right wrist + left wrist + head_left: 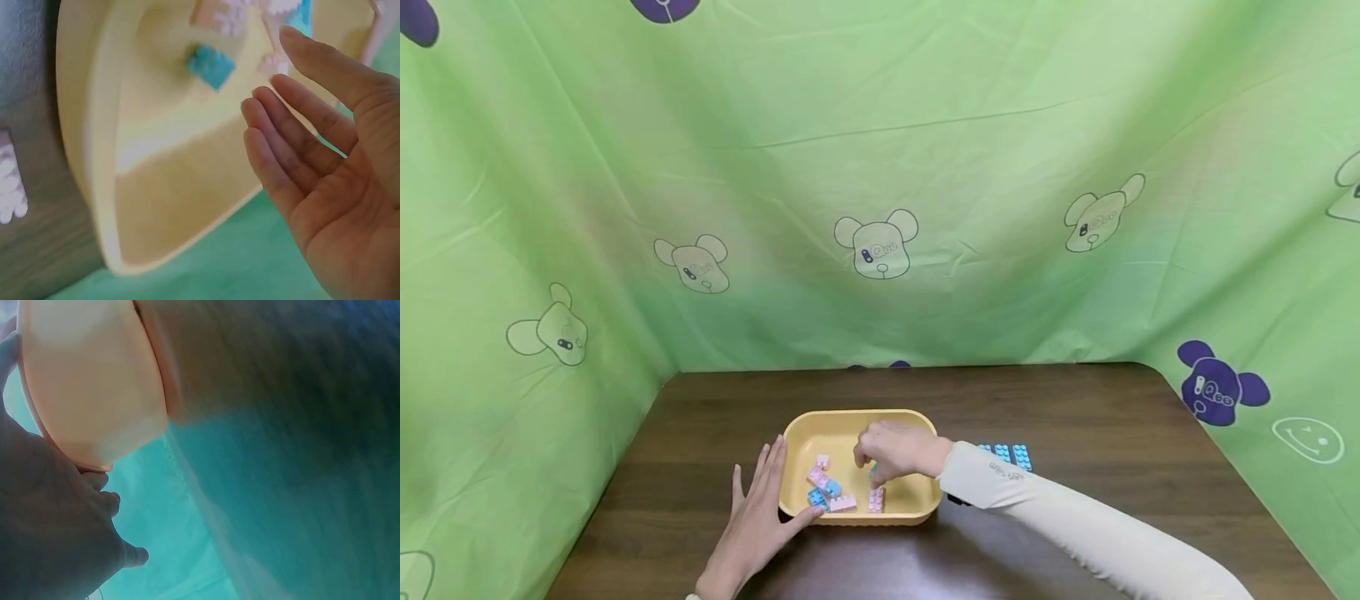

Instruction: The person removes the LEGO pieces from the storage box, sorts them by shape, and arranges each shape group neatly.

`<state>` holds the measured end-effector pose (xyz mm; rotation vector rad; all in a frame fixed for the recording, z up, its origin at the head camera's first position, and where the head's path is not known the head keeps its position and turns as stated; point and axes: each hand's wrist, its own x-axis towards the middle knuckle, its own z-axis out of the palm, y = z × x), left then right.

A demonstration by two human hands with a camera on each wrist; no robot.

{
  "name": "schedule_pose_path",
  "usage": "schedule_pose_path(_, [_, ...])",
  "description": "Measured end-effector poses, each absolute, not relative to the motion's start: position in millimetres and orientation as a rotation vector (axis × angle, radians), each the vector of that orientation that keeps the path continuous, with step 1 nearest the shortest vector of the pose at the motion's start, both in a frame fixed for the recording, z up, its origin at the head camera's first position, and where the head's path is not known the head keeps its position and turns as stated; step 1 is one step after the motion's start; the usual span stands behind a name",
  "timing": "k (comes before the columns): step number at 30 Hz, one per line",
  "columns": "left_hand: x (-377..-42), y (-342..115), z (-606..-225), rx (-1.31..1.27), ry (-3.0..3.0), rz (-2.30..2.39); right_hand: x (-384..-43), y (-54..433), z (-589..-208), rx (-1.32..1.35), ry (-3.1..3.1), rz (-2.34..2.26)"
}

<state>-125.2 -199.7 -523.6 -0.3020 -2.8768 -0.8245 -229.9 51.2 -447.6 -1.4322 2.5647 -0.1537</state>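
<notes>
A yellow tray (917,510) stands on the table with several pink and blue toy building bricks in it. My left hand (754,517) rests along its left end, fingers straight and spread, thumb at the near rim. In the left wrist view the tray's outer wall (94,381) is beside the fingers. My right hand (898,450) is over the right half of the tray. The right wrist view shows that hand's thumb and fingers apart, holding nothing. A blue brick (211,65) lies near the fingertips, and a pink brick (876,500) lies by the near wall.
Several blue bricks (1021,457) lie on the table right of the tray, partly hidden by the right sleeve. A pale pink brick (11,181) lies on the table beside the tray in the right wrist view. A green printed curtain (880,333) encloses the brown table (722,400).
</notes>
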Motion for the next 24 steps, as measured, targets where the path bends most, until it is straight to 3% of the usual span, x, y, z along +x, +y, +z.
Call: schedule_pose_path(24, [-125,-200,-524,-0.321,-2.852,-0.799,-207,26,-473,-1.501,2.731,0.360])
